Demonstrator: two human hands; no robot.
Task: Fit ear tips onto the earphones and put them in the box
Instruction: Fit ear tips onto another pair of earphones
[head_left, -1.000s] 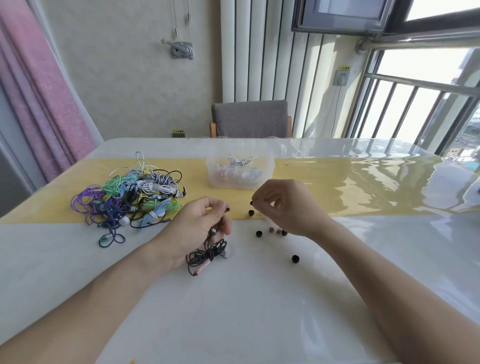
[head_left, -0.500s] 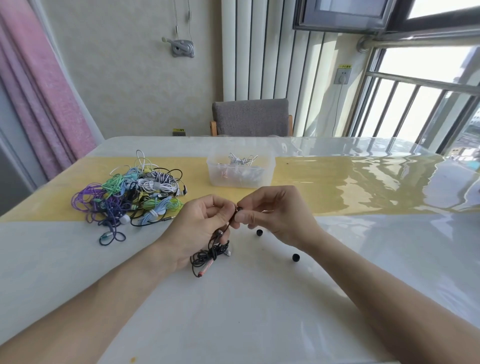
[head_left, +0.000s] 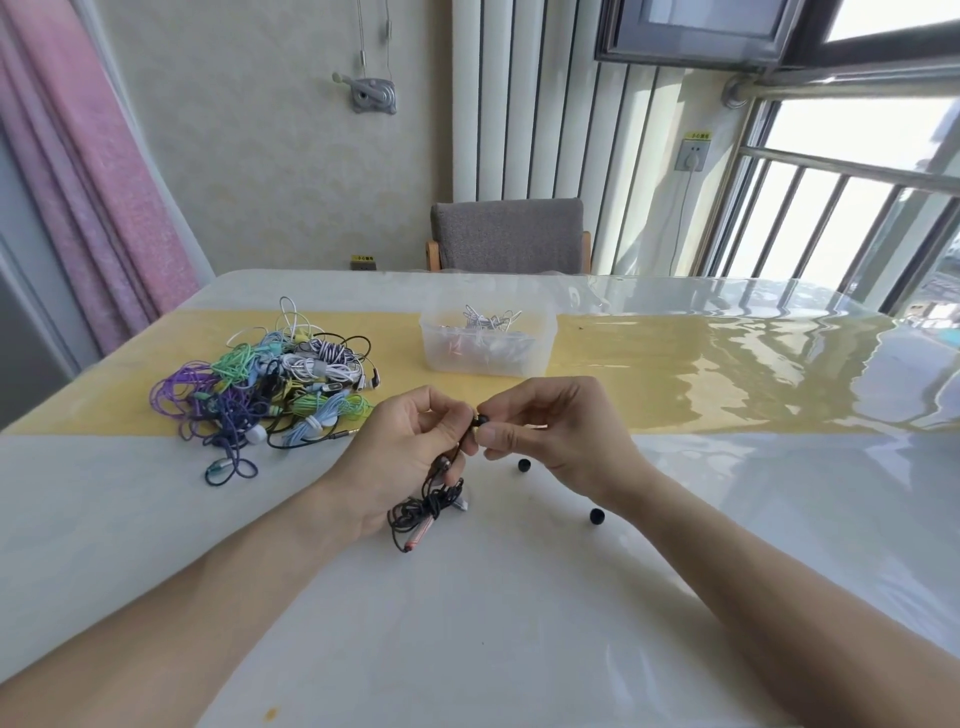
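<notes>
Both hands stay together as half a second ago: right hand (head_left: 550, 436) pinches the black ear tip (head_left: 482, 419) against the earphones (head_left: 431, 506) gripped by the left hand (head_left: 410, 457), above the bench (head_left: 519, 623). Whether the tip is seated is hidden by fingers (head_left: 498, 434). Box (head_left: 488, 338) stands behind.

- My left hand (head_left: 410, 457) curls round the black earphones (head_left: 427, 512); my fingers hide the bud, so only the bundled cord shows below my palm.
- The ear tip (head_left: 481, 419) pinched by my right hand (head_left: 550, 436) is a small dark blob; whether it sits on the bud I cannot tell.
- My right palm may cover some loose ear tips (head_left: 524, 465) on the table.
- The box (head_left: 488, 340) is cloudy, its contents blurred.
- Both my forearms are cut off by the bottom edge.
</notes>
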